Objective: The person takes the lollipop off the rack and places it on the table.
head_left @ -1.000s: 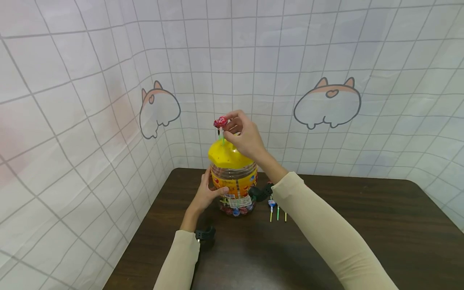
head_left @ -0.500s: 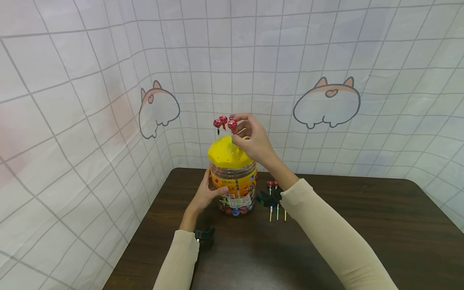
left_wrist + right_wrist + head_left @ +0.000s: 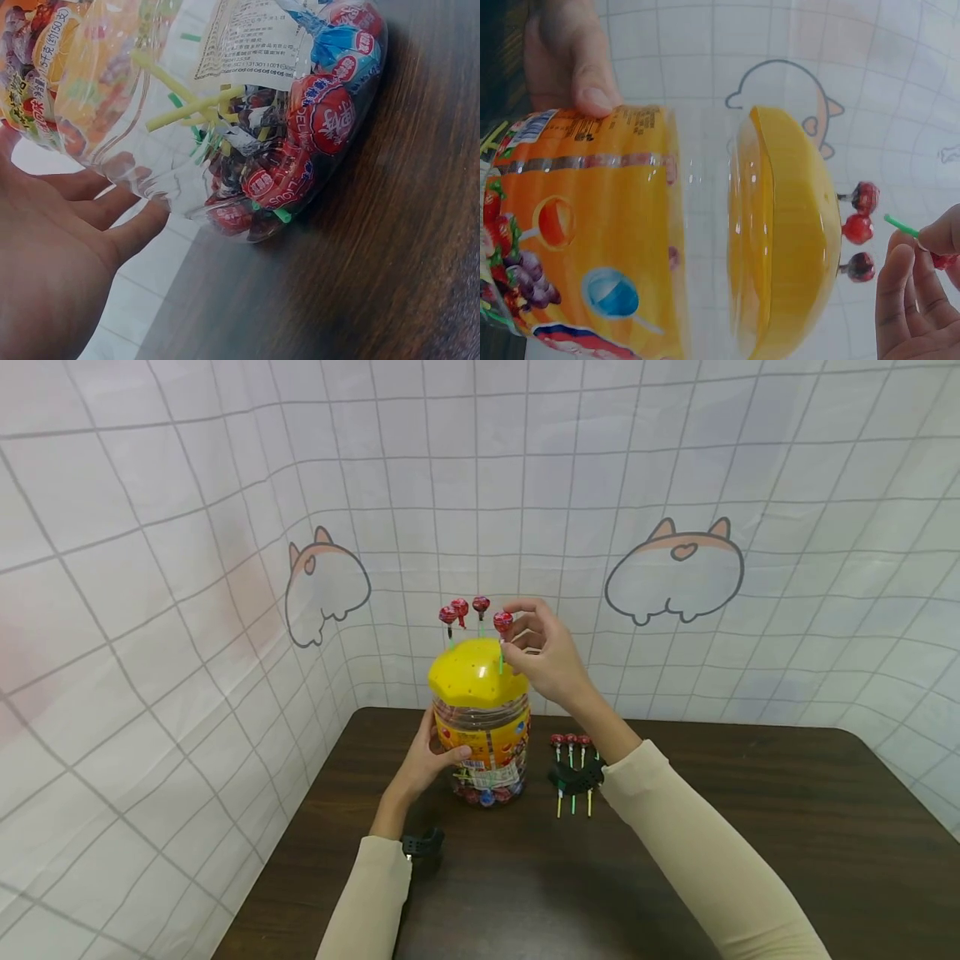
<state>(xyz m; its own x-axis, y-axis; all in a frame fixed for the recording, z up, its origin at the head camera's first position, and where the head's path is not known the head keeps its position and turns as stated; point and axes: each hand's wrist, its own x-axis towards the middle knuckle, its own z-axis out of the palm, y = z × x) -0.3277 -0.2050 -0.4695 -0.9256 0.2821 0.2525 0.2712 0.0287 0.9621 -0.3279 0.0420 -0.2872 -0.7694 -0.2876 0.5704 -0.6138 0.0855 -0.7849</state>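
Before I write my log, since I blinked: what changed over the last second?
The right hand, pinching a red-wrapped, green-sticked lollipop, has moved rightward over the domed yellow plastic lid. Nothing was visibly released. The left hand still holds the clear round plastic jar in place.

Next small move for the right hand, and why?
Probably lower the pinched lollipop, stick first, into a free spot on the yellow lid: the right hand holds it with its green stick pointing toward the lid but apart from it, three other lollipops stand in the lid, and the left hand holds the jar.
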